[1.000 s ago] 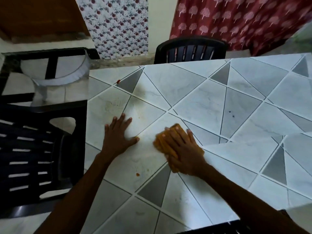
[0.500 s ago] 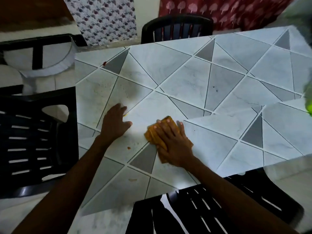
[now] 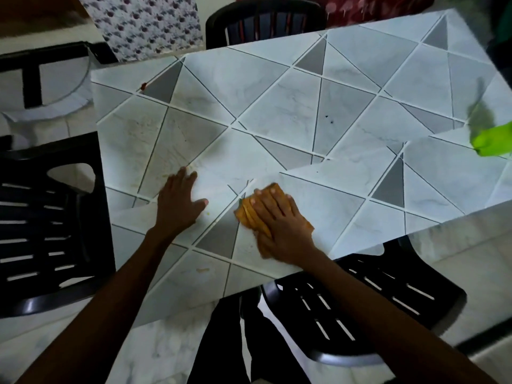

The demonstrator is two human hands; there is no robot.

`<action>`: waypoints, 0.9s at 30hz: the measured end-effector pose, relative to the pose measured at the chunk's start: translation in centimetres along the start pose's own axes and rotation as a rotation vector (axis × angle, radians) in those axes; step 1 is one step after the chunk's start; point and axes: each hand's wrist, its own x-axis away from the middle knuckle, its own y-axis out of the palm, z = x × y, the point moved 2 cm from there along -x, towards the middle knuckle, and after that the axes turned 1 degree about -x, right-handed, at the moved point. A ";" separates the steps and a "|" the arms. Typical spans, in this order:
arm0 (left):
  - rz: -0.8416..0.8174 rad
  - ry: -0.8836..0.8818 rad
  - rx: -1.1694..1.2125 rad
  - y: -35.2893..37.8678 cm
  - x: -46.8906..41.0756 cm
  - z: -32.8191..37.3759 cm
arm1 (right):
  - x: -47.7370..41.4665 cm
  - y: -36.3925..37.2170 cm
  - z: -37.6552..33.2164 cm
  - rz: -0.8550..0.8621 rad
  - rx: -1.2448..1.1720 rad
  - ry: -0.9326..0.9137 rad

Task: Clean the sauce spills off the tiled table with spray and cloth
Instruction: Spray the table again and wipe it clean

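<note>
A grey-and-white tiled table (image 3: pixel 277 106) fills the view. My right hand (image 3: pixel 279 223) presses flat on a folded orange cloth (image 3: pixel 249 214) near the table's front edge. My left hand (image 3: pixel 177 203) rests flat on the tiles just left of it, fingers straight. A red sauce spot (image 3: pixel 143 85) sits near the far left corner. A small orange smear (image 3: pixel 202 270) lies by the front edge, and faint streaks (image 3: pixel 155 139) mark the left tiles. Two dark specks (image 3: pixel 328 119) dot the middle. A bright green object (image 3: pixel 490 139), cut off at the right edge, stands on the table.
Black plastic chairs stand at the left (image 3: pixel 47 223), at the far side (image 3: pixel 263 20) and under the front edge (image 3: pixel 360 306). A patterned sheet (image 3: pixel 144 23) and a red curtain (image 3: pixel 374 6) hang behind. The floor (image 3: pixel 166 342) is pale marble.
The view has tilted down and pulled back, showing the near chair. My right hand has dragged the cloth toward the front edge; the small orange drop below my left hand is gone.
</note>
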 end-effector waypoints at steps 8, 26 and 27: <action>-0.003 -0.013 0.004 0.4 0.3 0.3 | 3.4 -0.4 6.4 0.022 0.003 0.461; 0.046 0.038 0.013 1.0 -0.3 -0.1 | -3.0 -3.5 16.1 -0.036 -0.005 0.561; 0.040 0.031 0.011 1.0 -0.3 -0.1 | -0.7 -3.5 16.3 -0.030 -0.017 0.568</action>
